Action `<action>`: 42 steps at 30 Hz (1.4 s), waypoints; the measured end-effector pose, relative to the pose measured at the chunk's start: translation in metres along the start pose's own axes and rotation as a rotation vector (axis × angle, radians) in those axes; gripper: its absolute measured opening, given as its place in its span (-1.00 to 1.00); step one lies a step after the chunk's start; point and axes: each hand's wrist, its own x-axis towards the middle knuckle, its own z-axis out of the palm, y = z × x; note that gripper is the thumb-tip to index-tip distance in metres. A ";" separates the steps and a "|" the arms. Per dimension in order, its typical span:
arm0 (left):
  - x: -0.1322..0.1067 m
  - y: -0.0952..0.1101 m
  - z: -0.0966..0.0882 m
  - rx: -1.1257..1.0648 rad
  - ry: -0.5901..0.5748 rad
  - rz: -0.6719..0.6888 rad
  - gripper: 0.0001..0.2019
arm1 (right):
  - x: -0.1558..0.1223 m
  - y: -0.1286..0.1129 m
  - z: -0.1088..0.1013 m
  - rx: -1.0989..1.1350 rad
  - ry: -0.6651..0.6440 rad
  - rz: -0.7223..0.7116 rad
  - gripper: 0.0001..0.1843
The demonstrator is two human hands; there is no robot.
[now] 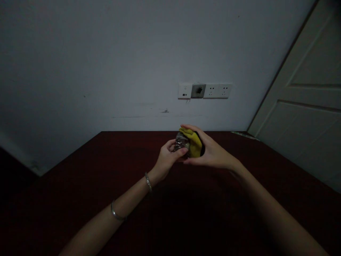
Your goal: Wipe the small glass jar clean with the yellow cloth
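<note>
My left hand (170, 155) is closed round a small, shiny, see-through object (181, 140) that looks like glass or clear plastic; the dim light hides its exact kind. My left thumb lies along its near side. A yellow cloth (195, 145) covers the right side of the clear object. From the right, my right hand (209, 147) curves round the cloth, fingers over the top and thumb below, pressing it against the object. A dark patch shows between the cloth and my right palm. Both hands are together above the far part of the table.
The dark red table (119, 156) reaches to a pale wall (119, 64). Sockets and switches (217, 91) are set in the wall behind my hands. At the right stands a panelled door (306, 92). A thin printed strip (245, 135) lies at the table's far right edge.
</note>
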 end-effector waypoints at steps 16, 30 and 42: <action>0.002 0.002 -0.004 0.059 -0.111 -0.068 -0.35 | 0.004 0.011 0.012 -0.006 0.178 0.113 0.11; -0.001 -0.007 0.000 0.183 -0.107 0.190 -0.10 | 0.009 0.018 0.019 0.383 0.169 0.292 0.05; 0.000 -0.007 0.000 0.146 -0.059 0.242 -0.21 | 0.009 0.005 0.009 0.302 0.128 0.313 -0.18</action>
